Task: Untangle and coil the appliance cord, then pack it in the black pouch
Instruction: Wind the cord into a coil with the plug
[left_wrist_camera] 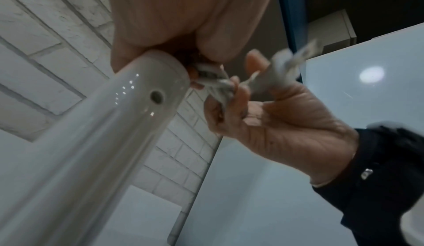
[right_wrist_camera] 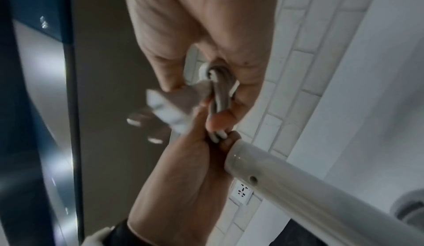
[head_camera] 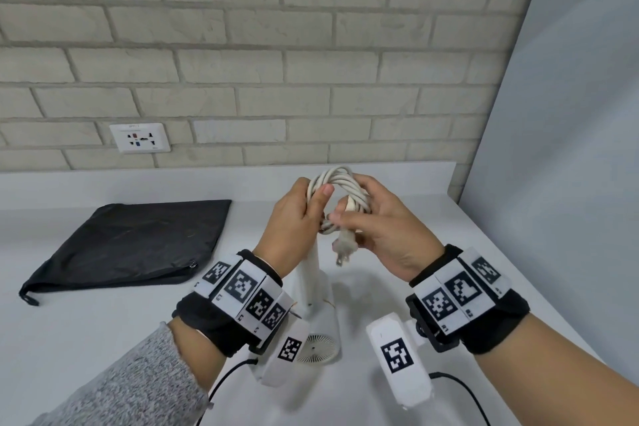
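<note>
I hold a coiled white appliance cord (head_camera: 340,188) above the counter between both hands. My left hand (head_camera: 295,214) grips the coil's left side, thumb across the strands. My right hand (head_camera: 378,223) curls round the right side, with its fingers on the cord end. The plug (head_camera: 342,247) dangles below the coil, blurred. The cord runs into the handle of a white hair dryer (head_camera: 313,275), which hangs under my hands. In the left wrist view the handle (left_wrist_camera: 103,123) fills the foreground beside the cord (left_wrist_camera: 215,85). The black pouch (head_camera: 131,242) lies flat at the left.
The white counter (head_camera: 103,339) meets a brick wall with a wall outlet (head_camera: 140,138) behind the pouch. A pale panel (head_camera: 570,149) bounds the right side. The right wrist view shows the same outlet (right_wrist_camera: 242,192) and the cord (right_wrist_camera: 220,94).
</note>
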